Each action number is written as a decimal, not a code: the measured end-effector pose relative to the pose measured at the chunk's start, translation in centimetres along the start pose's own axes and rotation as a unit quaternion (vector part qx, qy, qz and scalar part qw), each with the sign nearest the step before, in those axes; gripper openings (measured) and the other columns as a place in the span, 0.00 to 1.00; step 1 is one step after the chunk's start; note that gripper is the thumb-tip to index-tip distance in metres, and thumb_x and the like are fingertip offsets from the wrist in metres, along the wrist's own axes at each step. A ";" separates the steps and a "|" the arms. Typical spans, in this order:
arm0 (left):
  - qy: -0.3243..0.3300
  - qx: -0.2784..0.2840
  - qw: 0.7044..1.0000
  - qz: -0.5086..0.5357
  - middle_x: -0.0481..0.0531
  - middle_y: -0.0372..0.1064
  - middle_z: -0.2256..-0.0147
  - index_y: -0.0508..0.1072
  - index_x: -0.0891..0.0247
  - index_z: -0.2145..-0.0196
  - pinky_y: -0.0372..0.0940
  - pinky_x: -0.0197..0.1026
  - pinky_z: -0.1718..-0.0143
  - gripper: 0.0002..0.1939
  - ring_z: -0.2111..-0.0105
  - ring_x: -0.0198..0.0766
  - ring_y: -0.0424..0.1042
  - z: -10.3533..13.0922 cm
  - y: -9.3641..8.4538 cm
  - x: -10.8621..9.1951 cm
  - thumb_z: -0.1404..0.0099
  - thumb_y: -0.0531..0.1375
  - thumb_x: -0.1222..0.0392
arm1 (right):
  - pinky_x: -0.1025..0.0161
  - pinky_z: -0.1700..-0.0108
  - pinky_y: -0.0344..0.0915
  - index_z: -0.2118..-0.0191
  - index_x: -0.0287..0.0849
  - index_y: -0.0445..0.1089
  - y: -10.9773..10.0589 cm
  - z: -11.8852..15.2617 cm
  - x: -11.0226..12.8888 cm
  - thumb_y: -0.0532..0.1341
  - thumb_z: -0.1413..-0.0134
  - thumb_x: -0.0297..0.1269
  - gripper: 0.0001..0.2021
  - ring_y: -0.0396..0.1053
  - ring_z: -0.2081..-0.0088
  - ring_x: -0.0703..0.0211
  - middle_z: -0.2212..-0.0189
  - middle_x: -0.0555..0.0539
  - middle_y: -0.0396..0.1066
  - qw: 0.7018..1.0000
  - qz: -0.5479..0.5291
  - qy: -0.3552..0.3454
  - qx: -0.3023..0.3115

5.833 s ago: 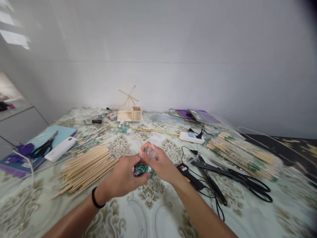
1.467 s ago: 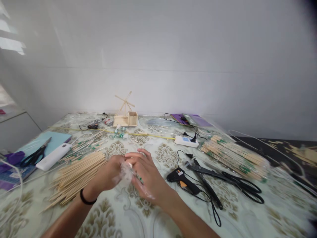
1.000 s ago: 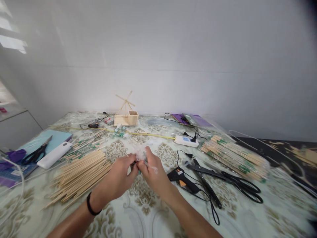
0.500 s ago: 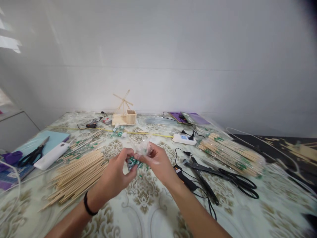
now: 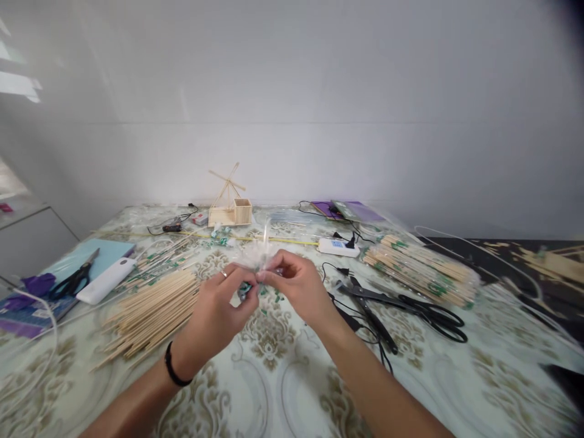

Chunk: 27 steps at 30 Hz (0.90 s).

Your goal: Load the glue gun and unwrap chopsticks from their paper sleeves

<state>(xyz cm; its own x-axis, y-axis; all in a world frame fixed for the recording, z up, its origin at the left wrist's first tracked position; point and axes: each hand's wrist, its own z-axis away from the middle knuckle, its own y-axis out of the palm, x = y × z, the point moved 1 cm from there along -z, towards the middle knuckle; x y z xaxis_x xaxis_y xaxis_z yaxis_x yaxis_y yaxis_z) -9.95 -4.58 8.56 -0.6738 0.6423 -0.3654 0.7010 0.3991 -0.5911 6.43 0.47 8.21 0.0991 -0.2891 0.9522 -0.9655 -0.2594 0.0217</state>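
Observation:
Both hands meet over the middle of the patterned table. Fingers of my left hand (image 5: 228, 298) are curled around crumpled clear plastic wrap (image 5: 255, 252) with green bits, its lower part showing between finger and thumb. My right hand (image 5: 292, 280) pinches the same wrap from the other side, fingertips touching those of the left. Thin wooden sticks (image 5: 155, 310) lie in a loose pile left of my left hand. A few green scraps (image 5: 276, 295) rest on the cloth beneath the hands.
A stick-built windmill model (image 5: 230, 210) stands at the back. Right of the hands lie black scissors (image 5: 410, 307), a white power strip (image 5: 338, 246) and bagged sticks (image 5: 422, 267). More scissors (image 5: 75, 277) and a white device (image 5: 106, 281) are at the left.
The plastic between my hands has been spread and now rises in a thin strip. My right-hand fingertips have come closer to my left ones. The view has shifted slightly.

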 end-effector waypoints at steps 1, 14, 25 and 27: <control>0.011 -0.002 1.000 -0.011 0.49 0.74 0.66 0.70 0.60 0.65 0.67 0.38 0.61 0.07 0.66 0.37 0.74 0.1 0.0 -0.3 0.33 0.58 0.71 | 0.64 0.70 0.60 0.73 0.44 0.69 0.3 0.2 0.0 0.75 0.54 0.45 0.16 0.63 0.74 0.62 0.76 0.55 0.68 1.000 -0.003 -0.008 -0.012; 0.091 0.016 0.989 -0.118 0.56 0.74 0.61 0.70 0.62 0.58 0.71 0.50 0.56 0.09 0.61 0.46 0.75 0.9 1.4 -1.0 0.30 0.53 0.72 | 0.66 0.76 0.57 0.65 0.46 0.66 1.6 0.4 -0.5 0.70 0.47 0.48 0.15 0.59 0.78 0.63 0.78 0.56 0.68 0.996 0.044 -0.043 -0.072; 0.073 0.020 0.995 -0.070 0.59 0.74 0.56 0.63 0.60 0.47 0.74 0.52 0.55 0.20 0.55 0.51 0.77 0.4 1.2 -0.4 0.35 0.55 0.72 | 0.62 0.61 0.65 0.66 0.44 0.76 1.2 1.4 0.6 0.59 0.34 0.33 0.10 0.72 0.67 0.57 0.70 0.48 0.76 0.955 0.236 -0.178 -0.026; 0.056 0.022 0.996 -0.061 0.59 0.74 0.56 0.62 0.61 0.47 0.75 0.50 0.59 0.20 0.57 0.50 0.78 0.2 0.7 -0.3 0.36 0.55 0.71 | 0.62 0.56 0.66 0.62 0.44 0.78 1.0 1.3 1.0 0.60 0.34 0.33 0.09 0.74 0.62 0.56 0.65 0.47 0.77 0.949 0.253 -0.186 0.021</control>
<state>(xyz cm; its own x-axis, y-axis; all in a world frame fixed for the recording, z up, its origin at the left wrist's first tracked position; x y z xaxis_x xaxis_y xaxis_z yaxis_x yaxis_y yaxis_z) -9.26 -4.60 8.11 -0.7215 0.6606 -0.2075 0.6023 0.4510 -0.6586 5.88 -1.31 8.77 -0.2887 -0.6890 0.6648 -0.9028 -0.0352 -0.4285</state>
